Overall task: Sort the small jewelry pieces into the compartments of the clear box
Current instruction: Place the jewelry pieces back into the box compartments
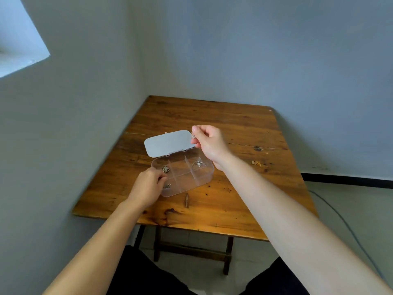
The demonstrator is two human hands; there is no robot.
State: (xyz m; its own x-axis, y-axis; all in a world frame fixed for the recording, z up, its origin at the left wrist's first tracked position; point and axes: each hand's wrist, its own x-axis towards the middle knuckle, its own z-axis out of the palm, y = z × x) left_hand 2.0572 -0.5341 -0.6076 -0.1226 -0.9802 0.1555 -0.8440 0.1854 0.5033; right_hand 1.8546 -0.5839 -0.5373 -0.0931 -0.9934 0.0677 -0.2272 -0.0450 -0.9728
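A clear box (209, 170) with several compartments sits on the wooden table (234, 205), its lid (169, 143) swung open behind it. One silver piece (165, 168) lies in the far left compartment, another (199, 163) in the far right, a third (167, 185) in the near left. My left hand (146, 188) rests against the box's left end, fingers curled on its rim. My right hand (209, 141) hovers above the box's far right corner, pinching a small jewelry piece (193, 135) between thumb and forefinger.
A gold jewelry piece (256, 162) lies on the table right of the box, and a small dark piece (258, 148) farther back. The table stands in a corner, walls close on the left and behind. A cable (340, 218) runs along the floor at right.
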